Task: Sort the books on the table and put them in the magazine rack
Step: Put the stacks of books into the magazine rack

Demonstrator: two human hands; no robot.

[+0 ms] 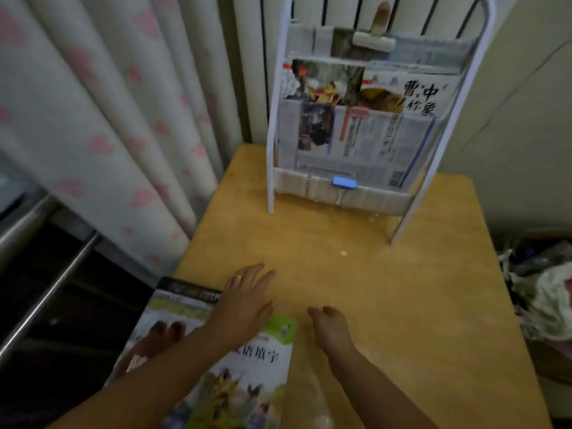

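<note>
**Both hands low over the table, books at the near left**

The left hand lies at about 7 o'clock in the view, fingers spread and nearly straight, a ring on one finger. Its palm sits over the top right corner of the green book, and the fingertips reach past the cover toward the bare table. It grasps nothing — whether the palm presses the cover or floats just above it I cannot tell, since the picture is soft with blur.

The right hand is at 6 o'clock, just right of the green book and apart from it. Its fingers are loosely bent with the tips pointing toward 11 o'clock; it holds nothing and seems to rest on or hang just over the wood.

The green book lies flat at the table's near left edge, running from 7 o'clock down to the bottom of the view. A dark book pokes out from beneath its far end.

The rack stands upright at 1 o'clock, at the table's far side — well apart from both hands. Newspapers fill its tiers, and a blue clip sits on its lowest rail.
</note>
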